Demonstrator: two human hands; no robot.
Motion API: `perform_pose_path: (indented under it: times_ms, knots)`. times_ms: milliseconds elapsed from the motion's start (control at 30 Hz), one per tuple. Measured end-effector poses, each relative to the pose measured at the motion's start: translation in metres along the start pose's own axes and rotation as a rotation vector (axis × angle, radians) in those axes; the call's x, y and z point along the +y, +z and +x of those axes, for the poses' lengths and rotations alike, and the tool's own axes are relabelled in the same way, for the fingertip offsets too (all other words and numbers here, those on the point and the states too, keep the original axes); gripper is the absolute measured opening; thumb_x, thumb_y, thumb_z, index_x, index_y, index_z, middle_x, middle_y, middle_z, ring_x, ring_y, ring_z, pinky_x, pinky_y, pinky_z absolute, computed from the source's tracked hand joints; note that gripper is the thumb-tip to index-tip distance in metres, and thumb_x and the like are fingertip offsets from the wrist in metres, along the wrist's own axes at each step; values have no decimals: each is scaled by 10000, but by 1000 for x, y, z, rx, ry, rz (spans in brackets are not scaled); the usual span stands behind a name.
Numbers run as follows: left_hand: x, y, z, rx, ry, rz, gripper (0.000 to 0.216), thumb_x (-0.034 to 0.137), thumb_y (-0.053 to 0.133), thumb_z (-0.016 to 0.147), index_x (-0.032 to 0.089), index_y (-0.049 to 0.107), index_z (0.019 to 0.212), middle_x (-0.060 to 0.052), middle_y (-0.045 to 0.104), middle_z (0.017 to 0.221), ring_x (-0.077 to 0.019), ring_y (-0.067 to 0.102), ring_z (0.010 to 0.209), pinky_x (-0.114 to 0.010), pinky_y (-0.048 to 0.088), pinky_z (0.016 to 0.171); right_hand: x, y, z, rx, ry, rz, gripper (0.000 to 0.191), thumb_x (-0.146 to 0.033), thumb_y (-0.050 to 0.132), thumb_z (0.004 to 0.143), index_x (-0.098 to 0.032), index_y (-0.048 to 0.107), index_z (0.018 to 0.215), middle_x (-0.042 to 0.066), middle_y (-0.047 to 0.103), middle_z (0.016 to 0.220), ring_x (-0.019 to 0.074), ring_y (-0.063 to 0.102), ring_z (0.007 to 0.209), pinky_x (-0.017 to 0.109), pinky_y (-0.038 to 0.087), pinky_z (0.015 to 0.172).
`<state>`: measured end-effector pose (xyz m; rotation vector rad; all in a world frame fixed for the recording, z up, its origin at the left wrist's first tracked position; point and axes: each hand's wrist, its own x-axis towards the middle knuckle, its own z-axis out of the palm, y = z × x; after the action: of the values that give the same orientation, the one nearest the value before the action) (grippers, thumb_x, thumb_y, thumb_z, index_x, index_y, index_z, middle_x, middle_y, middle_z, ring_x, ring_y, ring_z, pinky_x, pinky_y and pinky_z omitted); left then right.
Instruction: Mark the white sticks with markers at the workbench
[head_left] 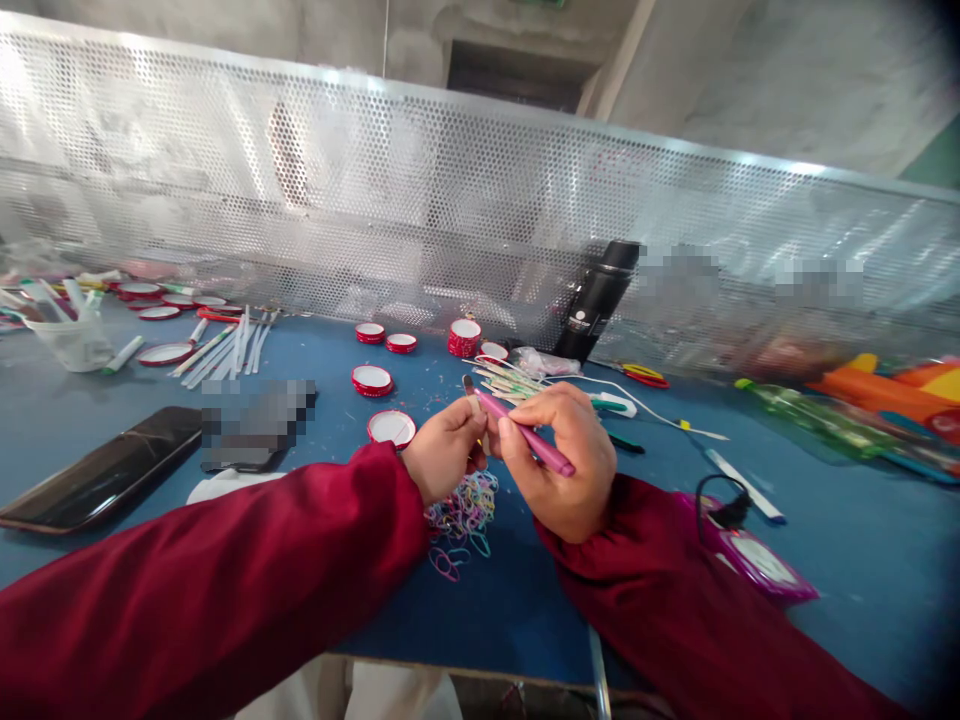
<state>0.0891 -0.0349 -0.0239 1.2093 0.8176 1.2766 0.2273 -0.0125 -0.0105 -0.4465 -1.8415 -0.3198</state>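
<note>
My right hand (pixel 564 460) is closed around a pink stick-like pen (pixel 534 443) that slants up toward the left. My left hand (pixel 444 447) is closed in a pinch at the pen's upper end, beside the right hand's fingertips. Both hands hover just above a heap of small coloured rubber bands (pixel 461 520) on the blue table (pixel 517 590). Behind the hands lies a bundle of thin pale sticks (pixel 508 384). Both arms wear dark red sleeves.
Red-rimmed white lids (pixel 373 379) are scattered mid-table. A black phone (pixel 105 478) lies at the left, a black flask (pixel 598 300) leans on the perforated metal screen (pixel 375 200), a purple device with cable (pixel 754 560) sits right, and a clear cup (pixel 71 340) far left.
</note>
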Motion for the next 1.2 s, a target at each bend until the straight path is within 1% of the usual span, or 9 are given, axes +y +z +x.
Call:
perform_pose_path:
  times_ms: [133,300,533,933,1100,1200]
  knots:
    - [1,1,0,11,-11,0,238,338,473,881,173,466,710,42,478,587,-48,395,455,-199,301,471,-3,2,-1,-15,26,21,174,-122,635,741,-236,538,831,-1,611,734,178,585,718,375,492,747]
    - [1,1,0,43,-54,-3,221,322,512,860,176,456,703,56,427,550,-49,368,447,-206,293,472,-2,3,-2,-33,5,22,191,-112,646,725,-232,544,833,-7,619,730,172,589,708,388,484,777]
    - [1,0,-1,6,-6,-4,209,326,451,891,174,477,751,38,495,614,-49,398,463,-196,297,473,-1,0,-1,16,-13,-6,209,-90,658,701,-224,537,806,-7,615,712,165,583,684,393,484,770]
    - [4,3,-2,28,-12,29,242,292,477,883,173,443,675,52,437,548,-44,389,445,-196,315,474,-2,1,-1,-10,-13,9,194,-118,652,727,-238,544,835,-4,639,742,175,597,706,396,482,769]
    - [6,3,-2,45,-33,19,222,258,479,875,173,447,672,54,441,547,-44,391,444,-197,319,477,-3,2,-1,-20,-12,8,195,-120,652,726,-237,543,839,-5,640,744,174,596,704,398,476,780]
    - [4,3,-1,34,-23,13,211,247,461,879,172,450,681,53,450,558,-43,393,444,-196,314,475,-3,2,-1,-21,-14,7,206,-111,654,722,-236,541,841,-6,637,744,173,598,709,394,477,776]
